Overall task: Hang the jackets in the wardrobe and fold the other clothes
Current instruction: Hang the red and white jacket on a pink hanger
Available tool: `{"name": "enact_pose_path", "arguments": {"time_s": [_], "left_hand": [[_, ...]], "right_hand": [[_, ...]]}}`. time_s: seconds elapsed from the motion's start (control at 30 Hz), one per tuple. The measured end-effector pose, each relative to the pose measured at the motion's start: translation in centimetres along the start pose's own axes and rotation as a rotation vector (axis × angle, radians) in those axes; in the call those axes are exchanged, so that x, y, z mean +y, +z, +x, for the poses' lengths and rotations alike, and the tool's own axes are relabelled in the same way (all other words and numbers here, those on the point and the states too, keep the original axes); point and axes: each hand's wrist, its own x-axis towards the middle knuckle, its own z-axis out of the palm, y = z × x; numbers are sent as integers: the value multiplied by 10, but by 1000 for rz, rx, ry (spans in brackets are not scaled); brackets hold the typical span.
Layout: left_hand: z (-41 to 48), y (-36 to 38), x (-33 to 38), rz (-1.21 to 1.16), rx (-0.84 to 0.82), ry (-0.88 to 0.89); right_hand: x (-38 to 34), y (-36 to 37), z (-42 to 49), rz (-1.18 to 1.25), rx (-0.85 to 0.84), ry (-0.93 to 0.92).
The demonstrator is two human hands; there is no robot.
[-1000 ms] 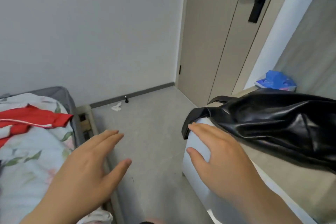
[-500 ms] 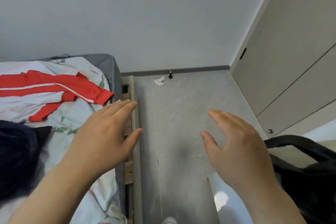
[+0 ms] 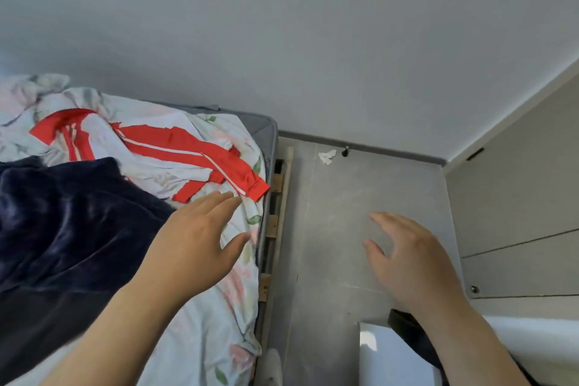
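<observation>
Red jacket (image 3: pixel 188 150) apparently just beyond left fingers (image 3: pixel 216 202).

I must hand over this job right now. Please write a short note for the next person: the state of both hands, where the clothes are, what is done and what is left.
Left hand: open, empty, above the bed edge, close to the cuff of the red and white jacket.
Right hand: open, empty, over the floor.
Clothes: the red and white jacket and a dark blue garment lie crumpled on the bed. A black item shows partly by the right forearm; I cannot tell what it is.
Done: nothing hung or folded in view.
Left: hang the jackets, fold the rest.
</observation>
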Motion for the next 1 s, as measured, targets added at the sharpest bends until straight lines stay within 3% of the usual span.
{"name": "enact_pose_path", "arguments": {"time_s": [0.23,0.37,1.0], "left_hand": [[-2,-61,-11,-12,13,-104],[-3,-69,-14,-37,51,-256],[149,-74,26,-138,174,-850]], "right_hand": [[-26,-54,68,9,0,-94],[-27,-66,106,-10,-61,-142],[-43,-76,399,-100,-460,-752]]}}
